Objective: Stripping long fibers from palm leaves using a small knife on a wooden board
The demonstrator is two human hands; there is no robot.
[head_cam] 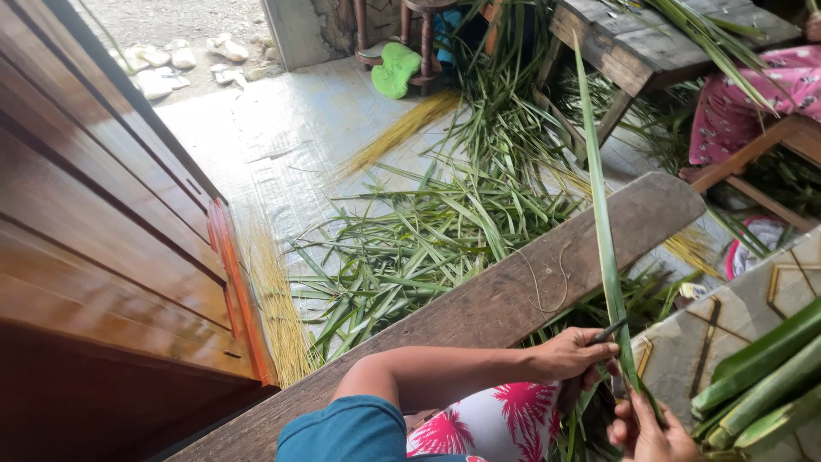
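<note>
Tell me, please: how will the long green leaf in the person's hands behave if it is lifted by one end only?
The long green leaf is thin and narrow, so it probably bends and sways. It looks light: the right hand pinches its base while it stands upright. The left hand holds a small dark blade against it, so it likely splits lengthwise easily.

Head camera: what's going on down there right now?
A person is working a long green leaf. The left hand holds a small dark blade against it, while the right hand pinches the leaf lower down. A wooden plank crosses in front, with cut leaves piled on the floor beyond and thick green stalks at right.
</note>
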